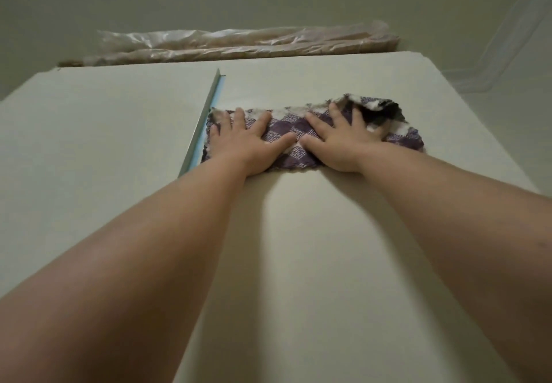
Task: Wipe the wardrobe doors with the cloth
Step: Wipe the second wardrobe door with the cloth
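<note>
I look up along two cream wardrobe doors. A purple-and-white checked cloth (283, 132) lies spread flat against the upper part of the right door (313, 248). My left hand (248, 140) presses on the cloth's left half, fingers apart, close to the metal strip (203, 120) between the doors. On the cloth's right half my right hand (340, 140) presses flat, fingers spread. The cloth's upper right corner is folded over and bunched. The left door (98, 143) is bare.
On top of the wardrobe lies a long bundle wrapped in clear plastic (239, 43). Above it is the pale ceiling. The wardrobe's right edge (507, 132) runs close to a wall with faint clear plastic sheeting.
</note>
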Motion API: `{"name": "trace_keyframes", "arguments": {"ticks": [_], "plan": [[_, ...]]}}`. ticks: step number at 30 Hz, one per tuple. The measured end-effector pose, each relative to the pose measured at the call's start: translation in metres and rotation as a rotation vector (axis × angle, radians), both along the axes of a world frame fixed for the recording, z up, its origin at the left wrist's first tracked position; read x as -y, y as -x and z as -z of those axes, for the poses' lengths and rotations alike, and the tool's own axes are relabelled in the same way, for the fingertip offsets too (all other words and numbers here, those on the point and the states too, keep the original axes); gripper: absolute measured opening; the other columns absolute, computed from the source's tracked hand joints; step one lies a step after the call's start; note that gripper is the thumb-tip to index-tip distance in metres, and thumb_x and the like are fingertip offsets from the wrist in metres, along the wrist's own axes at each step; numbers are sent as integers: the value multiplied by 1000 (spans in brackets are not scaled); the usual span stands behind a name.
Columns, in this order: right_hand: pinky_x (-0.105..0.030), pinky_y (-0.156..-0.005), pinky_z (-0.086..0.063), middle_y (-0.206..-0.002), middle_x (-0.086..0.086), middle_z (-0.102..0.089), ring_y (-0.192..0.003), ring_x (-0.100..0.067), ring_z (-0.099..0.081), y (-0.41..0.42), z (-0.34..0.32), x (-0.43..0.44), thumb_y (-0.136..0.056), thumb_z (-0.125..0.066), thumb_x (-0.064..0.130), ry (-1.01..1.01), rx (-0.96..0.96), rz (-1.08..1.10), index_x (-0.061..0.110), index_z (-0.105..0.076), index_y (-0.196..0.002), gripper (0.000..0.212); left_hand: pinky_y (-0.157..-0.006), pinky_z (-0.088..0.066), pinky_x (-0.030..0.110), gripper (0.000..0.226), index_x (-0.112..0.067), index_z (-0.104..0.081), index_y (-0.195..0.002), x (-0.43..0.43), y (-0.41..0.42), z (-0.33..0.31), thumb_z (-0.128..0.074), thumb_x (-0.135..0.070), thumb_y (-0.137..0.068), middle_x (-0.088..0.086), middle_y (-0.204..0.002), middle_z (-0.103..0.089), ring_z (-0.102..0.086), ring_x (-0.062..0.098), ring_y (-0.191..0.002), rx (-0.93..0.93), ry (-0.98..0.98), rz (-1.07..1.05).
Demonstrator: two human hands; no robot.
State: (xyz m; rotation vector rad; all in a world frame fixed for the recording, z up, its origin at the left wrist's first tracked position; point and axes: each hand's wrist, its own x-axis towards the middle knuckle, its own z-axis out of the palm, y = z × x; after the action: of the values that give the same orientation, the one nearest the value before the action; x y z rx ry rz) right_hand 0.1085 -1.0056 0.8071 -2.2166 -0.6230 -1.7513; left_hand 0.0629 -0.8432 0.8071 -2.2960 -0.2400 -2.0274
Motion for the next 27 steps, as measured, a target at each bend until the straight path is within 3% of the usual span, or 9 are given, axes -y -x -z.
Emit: {"name": "trace_keyframes", "arguments": {"ticks": [6,13,18,24,27], "plan": [[-75,-99,5,-156,8,17,-140,-37,20,6,28,-5,-79,-23,79,-6,-40,20,59,-1,-139,66,-113,4,50,80,-47,-5,-143,-12,6,35,-21,-83,-73,8,-157,7,10,31,-142,-17,26,16],[-72,-103,-1,-156,8,15,-142,-36,12,-19,62,56,-69,-20,88,-141,-93,71,62,2,-136,75,-106,7,63,79,-54,-1,-140,50,-18,66,-12,-86,-69,17,-154,12,17,43,-138,-27,-58,-10],[-71,-104,-1,-156,6,15,-141,-35,15,-25,80,106,-66,-21,89,-213,-184,78,60,3,-137,81,-104,6,68,83,-53,1,-140,99,-30,73,-12,-89,-66,16,-154,14,18,45,-137,-77,-115,-1],[-67,-105,-2,-157,4,12,-142,-35,12,-33,123,119,-51,-7,93,-207,-172,83,57,4,-139,95,-106,8,64,83,-55,2,-138,111,-38,111,-12,-90,-64,11,-155,15,19,40,-138,-75,-115,31],[-66,-105,0,-157,2,13,-142,-34,14,-34,146,120,-63,-12,90,-204,-158,78,55,4,-140,86,-107,8,63,82,-55,4,-138,112,-38,130,-13,-89,-65,11,-155,16,19,38,-139,-82,-124,31]]}}
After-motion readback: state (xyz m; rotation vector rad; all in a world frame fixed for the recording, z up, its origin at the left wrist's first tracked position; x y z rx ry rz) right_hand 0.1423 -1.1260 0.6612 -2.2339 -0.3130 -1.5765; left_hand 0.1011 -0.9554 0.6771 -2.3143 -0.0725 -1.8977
